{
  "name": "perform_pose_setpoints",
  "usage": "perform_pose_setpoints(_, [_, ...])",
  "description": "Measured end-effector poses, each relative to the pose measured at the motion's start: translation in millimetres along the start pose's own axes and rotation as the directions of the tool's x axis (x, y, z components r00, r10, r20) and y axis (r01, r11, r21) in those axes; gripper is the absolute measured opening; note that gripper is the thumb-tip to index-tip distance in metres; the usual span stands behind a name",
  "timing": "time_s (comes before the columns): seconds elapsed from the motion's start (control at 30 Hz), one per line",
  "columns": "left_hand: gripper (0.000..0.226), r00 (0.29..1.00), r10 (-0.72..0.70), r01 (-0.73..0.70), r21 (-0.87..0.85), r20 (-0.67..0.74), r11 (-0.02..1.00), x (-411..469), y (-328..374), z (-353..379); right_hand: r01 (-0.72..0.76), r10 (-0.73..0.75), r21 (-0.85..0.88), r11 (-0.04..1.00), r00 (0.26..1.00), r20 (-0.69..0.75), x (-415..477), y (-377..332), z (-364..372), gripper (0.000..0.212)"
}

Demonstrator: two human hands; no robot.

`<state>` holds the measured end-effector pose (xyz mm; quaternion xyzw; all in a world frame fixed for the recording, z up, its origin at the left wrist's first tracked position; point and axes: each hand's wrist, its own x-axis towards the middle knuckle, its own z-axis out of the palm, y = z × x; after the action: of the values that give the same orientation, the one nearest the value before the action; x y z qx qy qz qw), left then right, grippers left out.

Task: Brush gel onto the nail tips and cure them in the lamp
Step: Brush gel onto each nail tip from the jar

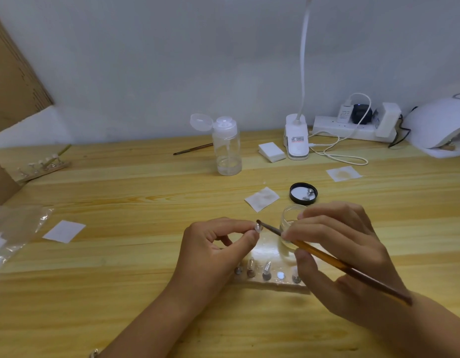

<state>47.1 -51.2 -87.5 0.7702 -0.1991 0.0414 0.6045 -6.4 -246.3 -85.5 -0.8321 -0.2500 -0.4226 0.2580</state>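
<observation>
Left grip (213,249) pinches a nail tip (258,227); right grip (340,249), curled round the brush (316,252), half hides the jar (291,215) at its ten o'clock.

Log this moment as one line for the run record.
step: brushing nail tip | left hand: pinches nail tip | right hand: holds brush, bristles at nail tip | jar: open | lamp: far right

Glass jar (289,218) and black lid (291,195) close ahead, open tabletop (136,197) leftward
</observation>
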Motion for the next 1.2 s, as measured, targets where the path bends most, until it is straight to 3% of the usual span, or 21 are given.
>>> perform_pose_setpoints(0.17, [0.009,1.000,-0.007,0.007,0.008,-0.002,1.000,1.2,-0.8,0.5,0.061,-0.060,0.046,0.997,0.998,-0.018,-2.3,-1.5,-4.1,0.017])
perform_pose_setpoints(0.33, [0.010,1.000,-0.018,0.018,0.018,-0.019,1.000,-0.1,-3.5,0.0,0.041,-0.042,-0.053,0.998,0.999,-0.017,-0.7,1.3,0.1,0.018])
perform_pose_setpoints(0.5, [0.012,1.000,-0.017,0.017,0.019,-0.004,1.000,0.2,-3.7,-0.8,0.057,-0.056,0.044,0.997,0.998,-0.012,-3.0,-2.1,-1.8,0.017])
perform_pose_setpoints(0.7, [0.010,1.000,-0.016,0.015,0.010,0.007,1.000,0.2,-4.1,0.5,0.021,-0.023,-0.051,0.998,0.999,-0.046,-0.7,-0.7,-0.3,0.019])
perform_pose_setpoints(0.9, [0.010,1.000,0.010,-0.010,-0.001,0.014,1.000,1.0,-2.9,0.5,0.076,-0.075,0.028,0.997,0.997,-0.019,-3.4,-4.1,-1.1,0.017])
perform_pose_setpoints(1.2, [0.007,1.000,-0.010,0.010,0.009,0.019,1.000,0.6,-2.0,0.6,0.032,-0.033,-0.014,0.999,0.999,-0.041,-2.9,-2.7,1.1,0.017])
